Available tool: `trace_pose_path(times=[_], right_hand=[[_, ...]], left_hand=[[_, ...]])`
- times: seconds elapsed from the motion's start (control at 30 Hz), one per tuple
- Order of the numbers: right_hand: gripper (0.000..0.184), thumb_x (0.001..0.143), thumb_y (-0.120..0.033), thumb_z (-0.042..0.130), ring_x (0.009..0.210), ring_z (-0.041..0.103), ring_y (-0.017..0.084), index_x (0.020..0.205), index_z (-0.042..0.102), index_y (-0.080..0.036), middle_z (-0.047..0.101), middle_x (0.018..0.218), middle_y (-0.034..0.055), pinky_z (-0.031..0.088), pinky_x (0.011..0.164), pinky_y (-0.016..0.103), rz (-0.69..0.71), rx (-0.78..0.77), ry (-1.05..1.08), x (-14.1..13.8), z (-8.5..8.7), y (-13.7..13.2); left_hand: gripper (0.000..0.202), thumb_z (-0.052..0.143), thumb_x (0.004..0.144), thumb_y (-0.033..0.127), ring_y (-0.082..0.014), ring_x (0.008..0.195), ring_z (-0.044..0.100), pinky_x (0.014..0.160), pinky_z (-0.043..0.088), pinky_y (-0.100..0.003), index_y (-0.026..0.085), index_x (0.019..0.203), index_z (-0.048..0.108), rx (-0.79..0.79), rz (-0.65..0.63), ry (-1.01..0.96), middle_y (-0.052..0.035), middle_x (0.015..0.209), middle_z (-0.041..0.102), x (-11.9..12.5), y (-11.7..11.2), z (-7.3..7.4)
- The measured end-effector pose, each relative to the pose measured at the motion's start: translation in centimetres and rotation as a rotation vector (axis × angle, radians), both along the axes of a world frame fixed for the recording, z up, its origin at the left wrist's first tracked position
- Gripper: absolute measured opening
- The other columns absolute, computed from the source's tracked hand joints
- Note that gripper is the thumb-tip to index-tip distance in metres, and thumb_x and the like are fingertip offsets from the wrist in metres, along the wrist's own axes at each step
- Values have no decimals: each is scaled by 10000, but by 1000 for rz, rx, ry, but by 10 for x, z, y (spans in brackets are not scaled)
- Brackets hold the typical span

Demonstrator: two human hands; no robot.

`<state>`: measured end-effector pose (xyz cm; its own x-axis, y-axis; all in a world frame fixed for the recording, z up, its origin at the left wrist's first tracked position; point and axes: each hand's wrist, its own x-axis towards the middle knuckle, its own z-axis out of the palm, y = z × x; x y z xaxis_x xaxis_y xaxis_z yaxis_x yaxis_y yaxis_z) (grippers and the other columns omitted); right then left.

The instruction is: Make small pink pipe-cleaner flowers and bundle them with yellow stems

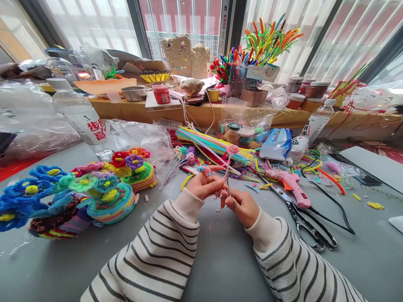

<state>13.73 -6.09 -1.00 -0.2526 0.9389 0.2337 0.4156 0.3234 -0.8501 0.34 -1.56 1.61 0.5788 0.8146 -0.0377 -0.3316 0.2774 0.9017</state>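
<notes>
In the middle of the head view my left hand (206,184) is closed, its fingers pinching a pink pipe-cleaner piece (232,149) with a fuzzy looped top. My right hand (242,205) is wrapped round small metal scissors (228,181), fingers in the handle loops. The scissor blades point up alongside the pink piece, close to my left fingertips; whether they touch it I cannot tell. A bit of light blue pipe cleaner (204,169) shows at my left fingers. Small pink scraps (210,227) lie on the grey table below.
Pipe-cleaner flowers (31,189) and round layered pieces (111,203) stand at left. Behind my hands lies a bundle of pipe cleaners (208,144). At right are a pink glue gun (294,186) with a black cord and large black-handled scissors (299,222). Water bottles (83,121) flank the table.
</notes>
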Motion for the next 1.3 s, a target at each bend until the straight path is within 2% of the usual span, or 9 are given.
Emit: trace_pose_path(times=[0.37, 0.67, 0.87, 1.1, 1.3], right_hand=[[565, 703, -626, 321, 469, 463, 102, 492, 545, -152, 545, 485, 12, 365, 484, 201, -83, 32, -36, 1, 2, 0], [618, 687, -675, 241, 521, 489, 126, 535, 529, -149, 563, 545, 40, 380, 502, 226, 13, -3, 33, -1, -2, 0], [594, 689, -664, 267, 527, 499, 128, 544, 529, -151, 573, 553, 36, 388, 505, 223, -10, -6, 34, 0, -1, 0], [558, 696, -627, 331, 430, 424, 92, 432, 478, -158, 506, 436, 5, 345, 455, 201, -93, 36, -1, 1, 1, 1], [565, 693, -639, 318, 443, 400, 95, 455, 480, -153, 457, 442, 0, 324, 470, 210, -73, 2, 39, 1, 0, 1]], left_hand=[[451, 673, 547, 227, -108, 488, 559, 489, 403, -221, 156, 919, 428, -3, 8, -28, 16, 556, 605, 0, 2, -2], [504, 660, 560, 220, -97, 486, 552, 481, 393, -210, 151, 990, 406, -5, -11, -17, 25, 552, 594, 0, 0, 1], [493, 666, 552, 223, -100, 473, 551, 462, 387, -207, 157, 972, 416, -2, -6, -20, 24, 550, 596, 1, 0, -1], [492, 656, 568, 223, -104, 482, 565, 491, 420, -215, 162, 975, 386, 8, -7, -28, 29, 557, 601, 0, 2, -3], [489, 650, 577, 212, -87, 493, 557, 500, 416, -197, 146, 990, 397, 19, 11, -37, 32, 550, 600, 0, 1, 0]])
